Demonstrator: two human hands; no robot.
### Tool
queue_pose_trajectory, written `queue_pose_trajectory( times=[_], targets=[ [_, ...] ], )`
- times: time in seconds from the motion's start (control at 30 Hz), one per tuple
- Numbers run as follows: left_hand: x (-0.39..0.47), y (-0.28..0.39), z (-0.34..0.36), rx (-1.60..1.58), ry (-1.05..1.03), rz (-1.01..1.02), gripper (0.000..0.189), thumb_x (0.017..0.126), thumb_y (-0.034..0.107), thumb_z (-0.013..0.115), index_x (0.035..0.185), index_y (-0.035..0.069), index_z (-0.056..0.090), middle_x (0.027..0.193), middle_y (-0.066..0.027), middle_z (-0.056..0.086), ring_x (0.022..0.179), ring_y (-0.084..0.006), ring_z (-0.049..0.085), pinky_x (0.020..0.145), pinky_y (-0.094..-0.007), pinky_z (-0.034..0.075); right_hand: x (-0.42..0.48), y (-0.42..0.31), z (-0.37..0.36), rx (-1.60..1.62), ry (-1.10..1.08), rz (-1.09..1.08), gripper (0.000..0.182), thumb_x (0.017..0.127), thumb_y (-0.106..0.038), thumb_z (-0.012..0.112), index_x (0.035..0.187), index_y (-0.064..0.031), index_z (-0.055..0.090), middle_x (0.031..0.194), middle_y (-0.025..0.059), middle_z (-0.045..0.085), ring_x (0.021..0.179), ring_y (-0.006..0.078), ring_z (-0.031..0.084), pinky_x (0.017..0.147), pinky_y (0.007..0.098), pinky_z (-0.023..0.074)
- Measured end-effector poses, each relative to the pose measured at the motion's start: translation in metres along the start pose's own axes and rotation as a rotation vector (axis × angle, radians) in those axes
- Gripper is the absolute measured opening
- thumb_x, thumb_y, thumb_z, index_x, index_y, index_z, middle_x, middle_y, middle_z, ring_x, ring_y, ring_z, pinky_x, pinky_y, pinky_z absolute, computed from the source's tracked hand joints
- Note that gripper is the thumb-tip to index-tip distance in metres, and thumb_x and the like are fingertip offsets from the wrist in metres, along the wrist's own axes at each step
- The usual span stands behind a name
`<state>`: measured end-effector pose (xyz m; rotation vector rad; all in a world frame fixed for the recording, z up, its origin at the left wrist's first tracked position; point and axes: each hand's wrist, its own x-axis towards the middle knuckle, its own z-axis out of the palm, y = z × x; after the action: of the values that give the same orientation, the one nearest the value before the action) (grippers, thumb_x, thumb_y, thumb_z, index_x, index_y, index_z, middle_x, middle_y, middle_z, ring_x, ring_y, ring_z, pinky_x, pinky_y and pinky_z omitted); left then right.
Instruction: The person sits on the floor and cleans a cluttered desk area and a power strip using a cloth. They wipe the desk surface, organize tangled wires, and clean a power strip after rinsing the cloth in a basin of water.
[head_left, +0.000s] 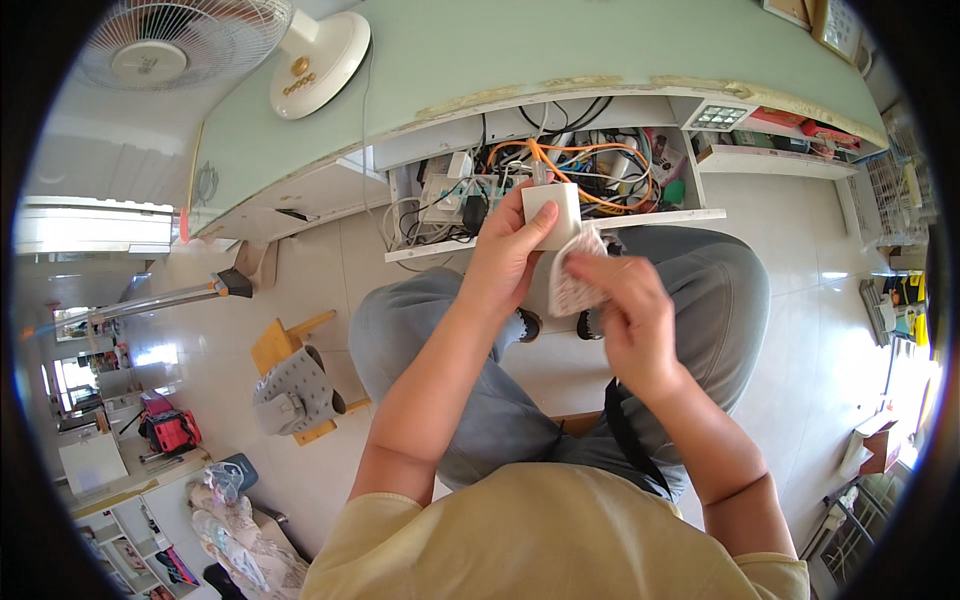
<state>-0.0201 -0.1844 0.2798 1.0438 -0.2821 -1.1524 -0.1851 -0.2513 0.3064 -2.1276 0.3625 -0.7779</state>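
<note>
My left hand (504, 244) grips a white power adapter (550, 206) above the front of an open drawer (652, 217). An orange cable (600, 201) with a clear-sleeved plug (538, 171) runs at the adapter's top end; whether it is plugged in I cannot tell. Pinched in my right hand (637, 315) is a pale patterned cloth (576, 281), its upper edge against or just in front of the adapter's lower corner. Motion blurs the right fingers. Tangled cables (592, 161), a white power strip (450, 199) and a small black plug (475, 214) fill the drawer.
A green-topped desk (525, 52) with a chipped edge spans the front, bearing a white electric fan (322, 67). To the right, a second drawer (772, 161) holds red boxes. A wooden stool (274, 349) with a grey bag (300, 394) stands at left on the tiled floor.
</note>
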Motion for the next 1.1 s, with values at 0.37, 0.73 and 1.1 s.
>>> queue_pose_trajectory(
  times=[0.37,0.73,1.1],
  targets=[
    [-0.022,0.002,-0.002,0.121,0.052,-0.077,0.042,0.097,0.024,0.052,0.132,0.000,0.047,0.114,-0.0100,0.062,0.104,-0.0148,0.058,0.088,-0.0294,0.047,-0.011,-0.002,-0.011,0.152,-0.188,-0.014,0.043,0.065,0.013,0.053,0.103,-0.0029,0.066,0.112,0.0075,0.064,0.093,0.0300,0.056,0.086,0.0374,0.0471],
    [-0.148,0.124,0.022,0.516,-0.651,0.321,0.055,0.082,0.024,0.072,0.123,-0.008,0.053,0.104,-0.0229,0.062,0.083,-0.0284,0.066,0.072,-0.0395,0.053,0.036,0.011,0.004,-0.044,-0.165,0.262,0.038,0.080,-0.037,0.071,0.105,-0.0096,0.062,0.067,0.0129,0.062,0.067,0.0330,0.063,0.060,0.0415,0.0491],
    [-0.249,0.191,-0.008,-0.423,-0.315,0.805,0.047,0.084,0.013,0.060,0.127,0.002,0.047,0.095,-0.0026,0.047,0.077,-0.0117,0.049,0.066,-0.0258,0.044,0.082,0.061,-0.063,-0.350,-0.001,0.356,0.021,0.084,-0.031,0.062,0.089,-0.0105,0.067,0.072,0.0101,0.066,0.071,0.0295,0.065,0.063,0.0395,0.0498]
  ],
)
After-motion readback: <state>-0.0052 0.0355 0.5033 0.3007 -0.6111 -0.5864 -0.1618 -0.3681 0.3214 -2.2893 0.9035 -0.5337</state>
